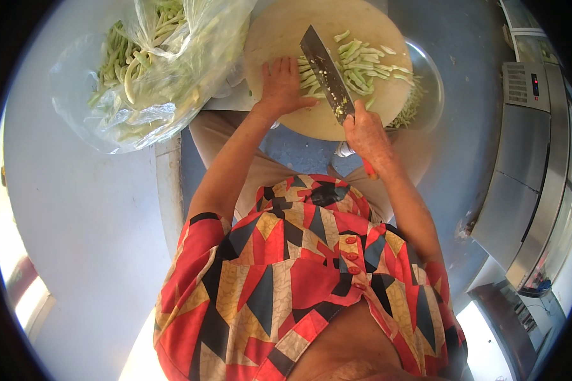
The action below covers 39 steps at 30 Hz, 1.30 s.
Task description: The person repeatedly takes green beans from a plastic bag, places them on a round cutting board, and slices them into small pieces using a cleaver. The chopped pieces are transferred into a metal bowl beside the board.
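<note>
My right hand (368,133) grips a cleaver (328,76) by its red-ended handle. Its dark blade slants up and left over a round cutting board (286,121), with pale bits stuck to the flat. Right of the blade lies a loose heap of sliced green beans (360,64). More bean pieces (308,74) show between the blade and my left hand (283,88). That hand rests palm down on the board's left part, thumb stretched toward the blade, fingers slightly apart. Whether anything lies under its palm is hidden.
A clear plastic bag (171,107) of whole beans (119,62) lies left of the board on a pale surface (86,200). Partly beneath the board's right edge, a metal basin (431,81) holds cut beans (407,112). A stainless steel appliance (519,143) stands at far right.
</note>
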### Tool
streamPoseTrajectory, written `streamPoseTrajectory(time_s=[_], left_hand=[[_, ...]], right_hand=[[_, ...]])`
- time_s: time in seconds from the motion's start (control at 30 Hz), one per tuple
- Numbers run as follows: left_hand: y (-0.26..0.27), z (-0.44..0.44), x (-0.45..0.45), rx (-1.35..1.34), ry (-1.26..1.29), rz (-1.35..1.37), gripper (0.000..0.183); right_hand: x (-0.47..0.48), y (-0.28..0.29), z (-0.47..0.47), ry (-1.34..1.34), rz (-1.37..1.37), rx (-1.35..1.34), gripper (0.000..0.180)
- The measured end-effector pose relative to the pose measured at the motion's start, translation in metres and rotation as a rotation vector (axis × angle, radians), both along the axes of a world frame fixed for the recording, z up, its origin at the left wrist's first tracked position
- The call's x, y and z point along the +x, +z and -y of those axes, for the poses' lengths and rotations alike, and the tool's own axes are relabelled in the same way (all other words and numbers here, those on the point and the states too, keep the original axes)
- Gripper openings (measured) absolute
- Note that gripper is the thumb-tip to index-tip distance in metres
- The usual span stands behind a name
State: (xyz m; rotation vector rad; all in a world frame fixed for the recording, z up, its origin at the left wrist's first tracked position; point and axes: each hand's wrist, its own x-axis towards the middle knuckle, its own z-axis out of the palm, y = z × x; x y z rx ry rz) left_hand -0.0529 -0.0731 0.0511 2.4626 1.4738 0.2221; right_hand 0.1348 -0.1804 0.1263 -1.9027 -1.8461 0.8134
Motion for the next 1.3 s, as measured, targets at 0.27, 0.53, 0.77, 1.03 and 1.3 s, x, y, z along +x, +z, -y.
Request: streamPoseTrajectory(time_s=[0.27, 0.53, 0.77, 1.03, 1.3], left_hand=[[-0.021, 0.008, -0.007, 0.030, -0.068, 0.187, 0.088], [-0.028, 0.012, -0.002, 0.104, -0.049, 0.217, 0.082], [-0.021, 0.004, 0.011, 0.066, 0.013, 0.202, 0.086], [-0.022, -0.003, -0.043, -0.003, 0.164, 0.360, 0.074], [-0.034, 0.001, -0.041, -0.072, 0.164, 0.565, 0.035]], right_hand=[[0.000, 0.008, -0.014, 0.156, 0.135, -0.058, 0.018], [-0.017, -0.056, -0.036, 0.028, 0.055, 0.063, 0.020], [0.003, -0.039, -0.030, -0.057, -0.038, 0.183, 0.019], [0.021, 0.018, -0.007, -0.176, -0.119, 0.071, 0.017], [0.003, -0.002, 0.041, -0.071, -0.104, 0.031, 0.020]])
